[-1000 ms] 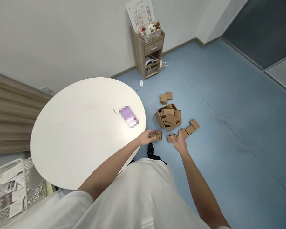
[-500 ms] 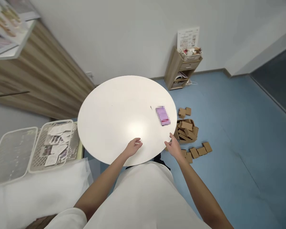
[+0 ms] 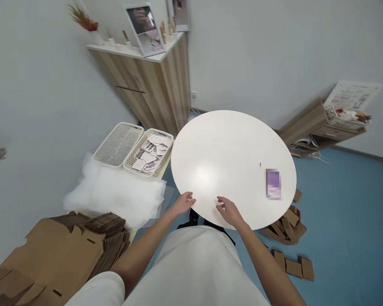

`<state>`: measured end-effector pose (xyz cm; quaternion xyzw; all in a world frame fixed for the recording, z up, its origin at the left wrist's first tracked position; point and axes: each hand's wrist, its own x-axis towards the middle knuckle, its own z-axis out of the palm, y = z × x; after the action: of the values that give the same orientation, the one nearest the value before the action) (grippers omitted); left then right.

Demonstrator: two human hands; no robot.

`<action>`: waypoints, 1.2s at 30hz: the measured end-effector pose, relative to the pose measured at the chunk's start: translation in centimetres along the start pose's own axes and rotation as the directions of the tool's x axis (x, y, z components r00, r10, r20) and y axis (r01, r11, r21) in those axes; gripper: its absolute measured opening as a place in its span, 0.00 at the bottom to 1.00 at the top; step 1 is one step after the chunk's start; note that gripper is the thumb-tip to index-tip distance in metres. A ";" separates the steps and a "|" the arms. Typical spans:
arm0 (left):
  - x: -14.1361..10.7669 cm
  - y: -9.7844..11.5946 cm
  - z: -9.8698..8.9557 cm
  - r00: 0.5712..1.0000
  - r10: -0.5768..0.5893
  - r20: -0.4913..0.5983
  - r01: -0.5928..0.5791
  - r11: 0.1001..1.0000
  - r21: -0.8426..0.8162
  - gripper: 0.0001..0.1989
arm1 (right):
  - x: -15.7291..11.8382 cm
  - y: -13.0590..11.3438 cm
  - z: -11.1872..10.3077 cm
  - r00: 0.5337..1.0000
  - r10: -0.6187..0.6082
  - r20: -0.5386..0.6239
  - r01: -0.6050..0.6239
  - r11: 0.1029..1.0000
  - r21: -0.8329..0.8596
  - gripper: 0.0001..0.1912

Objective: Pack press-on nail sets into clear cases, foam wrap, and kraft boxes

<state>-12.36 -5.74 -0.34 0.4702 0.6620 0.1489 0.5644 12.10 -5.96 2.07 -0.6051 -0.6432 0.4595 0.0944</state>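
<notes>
My left hand (image 3: 184, 202) is at the near left edge of the round white table (image 3: 230, 148), its fingers apart and nothing in them. Over the table's near part, to the right, my right hand (image 3: 228, 211) is also empty, with fingers spread and curved. A pixelated purple and pink item (image 3: 273, 184) lies on the right side of the tabletop, away from both hands. Close to it is a tiny dark thing (image 3: 260, 165), too small to make out.
Left are two white baskets, one holding printed papers (image 3: 149, 154), white translucent sheets (image 3: 115, 193) and stacked flat cardboard (image 3: 64, 255). Small brown boxes (image 3: 287, 227) sit on the floor at right. A wooden cabinet (image 3: 147, 80) and a small shelf (image 3: 319, 127) stand behind.
The view has turned left, bringing the cardboard stack and cabinet top into sight. My right hand has come from the table's right edge toward my left hand, which is now at the near left edge.
</notes>
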 end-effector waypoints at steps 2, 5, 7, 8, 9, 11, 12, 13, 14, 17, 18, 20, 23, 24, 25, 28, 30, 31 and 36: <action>-0.8 -0.2 -0.8 0.999 -0.026 -0.037 0.027 1.000 0.010 0.29 | 0.8 -1.1 0.4 0.993 -0.072 0.091 0.075 0.997 -0.034 0.22; -2.3 -0.1 -1.8 0.998 -0.046 -0.044 0.048 0.998 0.044 0.32 | 2.0 -2.1 0.6 0.973 -0.141 0.185 0.155 0.986 -0.065 0.22; -3.4 -0.2 -2.4 0.998 -0.038 -0.047 0.041 0.996 0.083 0.33 | 3.0 -2.4 0.7 0.956 -0.181 0.229 0.202 0.977 -0.074 0.22; -3.9 -0.2 -2.7 0.998 -0.038 -0.059 0.045 0.993 0.105 0.33 | 3.5 -2.6 0.7 0.948 -0.198 0.249 0.223 0.972 -0.078 0.21; -4.4 -0.4 -3.0 0.996 -0.044 -0.075 0.053 0.990 0.127 0.33 | 4.1 -2.7 0.8 0.939 -0.213 0.270 0.243 0.967 -0.082 0.21; -5.3 -0.9 -3.5 0.992 -0.076 -0.106 0.092 0.983 0.158 0.35 | 5.2 -2.9 0.9 0.924 -0.230 0.307 0.270 0.958 -0.093 0.21; -5.7 -1.3 -3.8 0.989 -0.097 -0.115 0.115 0.979 0.167 0.35 | 5.7 -3.1 1.0 0.918 -0.235 0.321 0.278 0.955 -0.098 0.21; -6.1 -1.6 -4.1 0.986 -0.116 -0.117 0.135 0.975 0.174 0.36 | 6.2 -3.3 1.0 0.911 -0.239 0.335 0.286 0.953 -0.098 0.21; -6.4 -1.9 -4.5 0.984 -0.133 -0.115 0.153 0.972 0.180 0.36 | 6.7 -3.5 1.1 0.905 -0.245 0.349 0.293 0.951 -0.094 0.21; -7.1 -2.5 -6.0 0.978 -0.167 -0.125 0.188 0.964 0.186 0.36 | 8.1 -4.7 1.2 0.887 -0.264 0.379 0.315 0.946 -0.077 0.21; -7.2 -2.6 -6.7 0.976 -0.170 -0.138 0.194 0.965 0.179 0.36 | 8.7 -5.2 1.3 0.883 -0.272 0.382 0.322 0.944 -0.072 0.21; -7.1 -2.6 -8.2 0.967 -0.167 -0.193 0.195 0.971 0.141 0.36 | 10.1 -6.6 1.6 0.882 -0.290 0.372 0.334 0.941 -0.057 0.20; -6.4 -2.4 -10.9 0.935 -0.132 -0.330 0.156 0.987 0.048 0.33 | 12.3 -9.4 2.6 0.881 -0.319 0.349 0.347 0.938 -0.017 0.20; -6.0 -2.4 -11.9 0.920 -0.114 -0.376 0.133 0.991 0.025 0.31 | 13.0 -10.5 3.0 0.880 -0.329 0.343 0.350 0.937 -0.002 0.19; -5.5 -2.4 -12.9 0.904 -0.096 -0.416 0.111 0.994 0.012 0.29 | 13.6 -11.7 3.6 0.878 -0.337 0.339 0.354 0.935 0.013 0.19; -3.5 -2.6 -16.1 0.866 -0.050 -0.498 0.073 0.997 0.027 0.25 | 15.5 -15.4 5.6 0.879 -0.351 0.324 0.364 0.931 0.021 0.17; -1.9 -3.0 -18.2 0.858 -0.012 -0.514 0.055 0.996 0.069 0.23 | 16.8 -17.8 7.2 0.880 -0.357 0.314 0.382 0.924 -0.018 0.17; -0.9 -3.2 -19.2 0.859 0.006 -0.511 0.051 0.994 0.097 0.22 | 17.5 -18.9 8.0 0.879 -0.363 0.308 0.396 0.917 -0.050 0.17; 4.2 -4.7 -23.2 0.871 0.015 -0.492 0.086 0.979 0.182 0.20 | 21.7 -23.2 12.3 0.854 -0.408 0.323 0.498 0.820 -0.281 0.17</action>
<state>-34.76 2.95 1.10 0.4584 0.8035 0.1862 0.3309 -17.67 10.52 2.15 -0.3778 -0.8479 0.3718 0.0097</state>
